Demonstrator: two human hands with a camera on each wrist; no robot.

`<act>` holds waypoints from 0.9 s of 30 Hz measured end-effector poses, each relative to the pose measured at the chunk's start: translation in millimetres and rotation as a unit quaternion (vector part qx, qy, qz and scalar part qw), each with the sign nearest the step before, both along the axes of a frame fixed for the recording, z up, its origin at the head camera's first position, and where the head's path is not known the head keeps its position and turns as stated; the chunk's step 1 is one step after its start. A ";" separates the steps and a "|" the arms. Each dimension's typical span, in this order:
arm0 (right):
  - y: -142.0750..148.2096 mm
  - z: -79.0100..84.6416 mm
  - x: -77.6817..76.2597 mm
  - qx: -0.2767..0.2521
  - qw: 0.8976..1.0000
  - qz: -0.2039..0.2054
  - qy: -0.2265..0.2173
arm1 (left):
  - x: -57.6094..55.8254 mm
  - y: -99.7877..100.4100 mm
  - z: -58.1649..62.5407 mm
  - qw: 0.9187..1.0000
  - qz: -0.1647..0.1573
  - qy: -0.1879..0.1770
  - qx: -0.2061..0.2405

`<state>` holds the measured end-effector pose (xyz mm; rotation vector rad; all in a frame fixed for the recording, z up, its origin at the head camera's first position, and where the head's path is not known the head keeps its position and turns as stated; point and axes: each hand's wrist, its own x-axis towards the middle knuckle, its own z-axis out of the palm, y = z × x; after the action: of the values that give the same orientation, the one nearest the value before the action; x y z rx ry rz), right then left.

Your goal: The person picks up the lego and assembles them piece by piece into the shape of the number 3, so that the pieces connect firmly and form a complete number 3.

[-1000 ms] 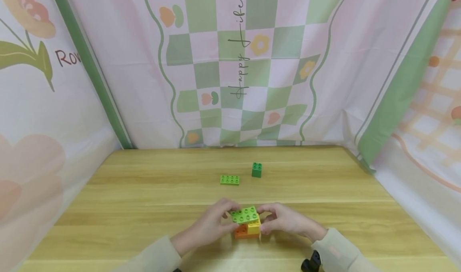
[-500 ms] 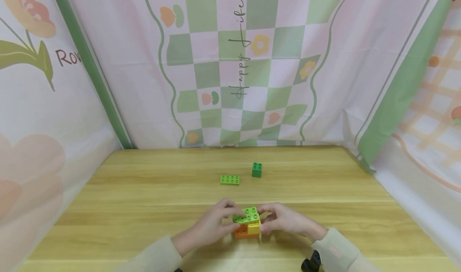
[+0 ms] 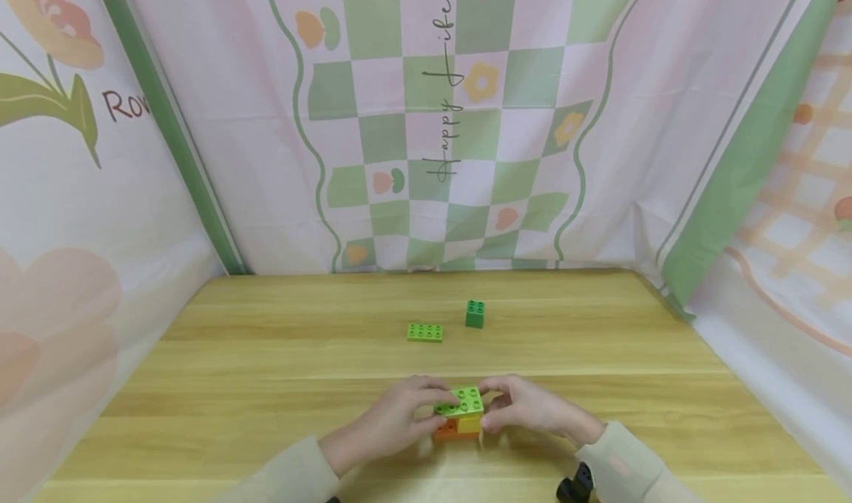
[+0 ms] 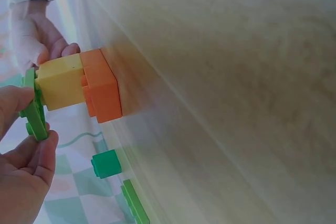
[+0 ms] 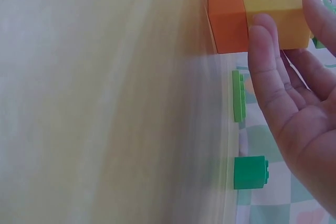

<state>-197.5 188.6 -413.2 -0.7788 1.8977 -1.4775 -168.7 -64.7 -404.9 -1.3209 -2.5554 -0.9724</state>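
Note:
My left hand pinches a light green flat building brick with eight studs between thumb and fingers. That brick lies over a yellow block, slightly tilted, and its left end juts out above the bare studs of an orange block. Yellow is stacked on orange, which rests on the table. With thumb and fingers, my right hand holds the yellow block from the right side, as the right wrist view also shows. Whether the green brick is fully seated on the yellow studs, I cannot tell.
Farther back on the wooden table lie a second light green flat brick and a dark green block. Printed curtains hang behind the table and along both sides.
The light green flat brick has shifted slightly right and nearer, lining up more with the yellow block. My left fingers have moved farther over its top. The right hand stays put.

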 end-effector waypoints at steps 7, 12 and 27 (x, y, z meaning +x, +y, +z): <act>0.1 2.1 2.4 0.013 1.000 -0.002 0.014 | 0.7 1.0 1.1 0.998 -0.009 0.046 -0.036; -0.1 1.9 2.1 0.006 1.000 0.002 0.013 | -0.6 1.5 0.5 0.997 -0.008 0.059 -0.053; -1.2 2.2 3.3 0.013 1.000 -0.014 0.015 | -6.3 3.3 3.9 0.982 -0.036 0.151 -0.104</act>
<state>-194.2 187.4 -410.9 -0.7702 1.9540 -1.4636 -175.1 -61.4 -400.9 -1.4899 -2.4388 -0.4761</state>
